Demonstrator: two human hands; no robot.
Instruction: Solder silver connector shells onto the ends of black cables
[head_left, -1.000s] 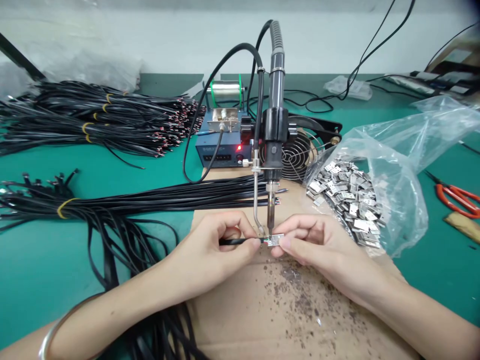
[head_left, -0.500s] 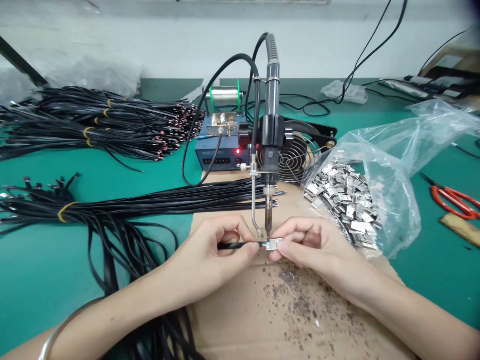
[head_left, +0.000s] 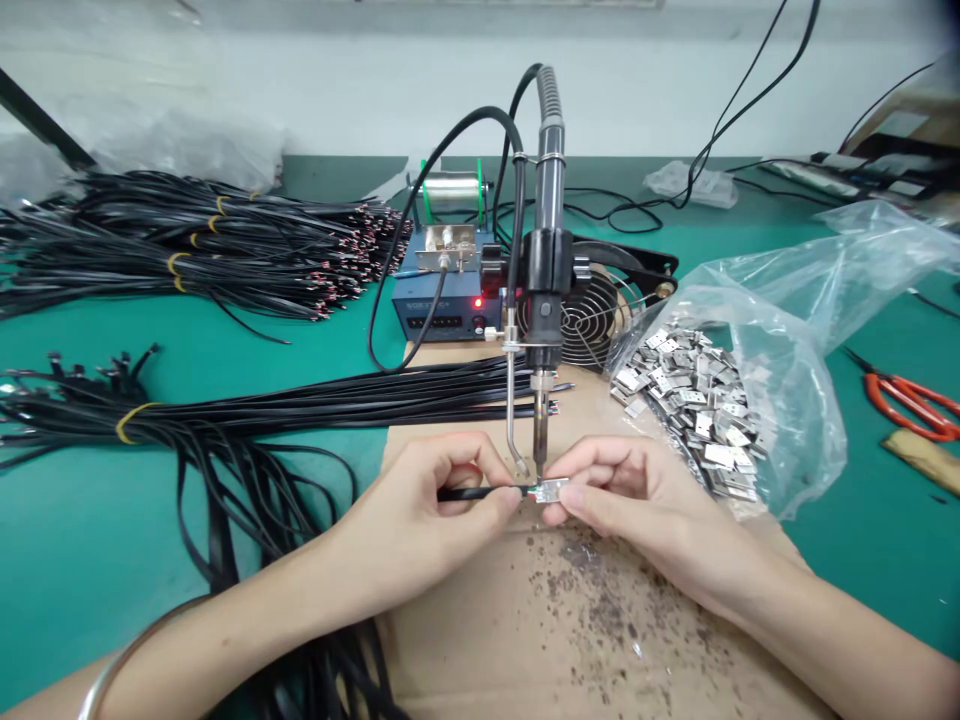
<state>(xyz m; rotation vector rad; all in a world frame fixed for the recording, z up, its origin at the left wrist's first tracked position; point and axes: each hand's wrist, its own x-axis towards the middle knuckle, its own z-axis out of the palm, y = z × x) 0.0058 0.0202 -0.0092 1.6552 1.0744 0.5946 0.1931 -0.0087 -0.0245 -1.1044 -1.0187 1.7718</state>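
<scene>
Between thumb and forefinger, my left hand pinches a flat black cable close to its stripped end. My right hand grips a small silver metal connector by its right side. The cable's thin coloured wires meet the connector's left end. Right above that joint stands the tip of an upright soldering iron, clamped in a holder. A thin metal solder feed tube runs down beside the iron and bends toward its tip. Whether the tip touches the connector is hard to tell.
A blue soldering station with a solder spool and a fan stand behind. Bundled black cables lie left. At right are a plastic bag of metal connectors and orange-handled cutters. Spotted cardboard covers the front.
Both hands keep their grip and stay nearly in place. The connector's upper face has turned slightly and looks different in the light. The whole view has shifted a little.
</scene>
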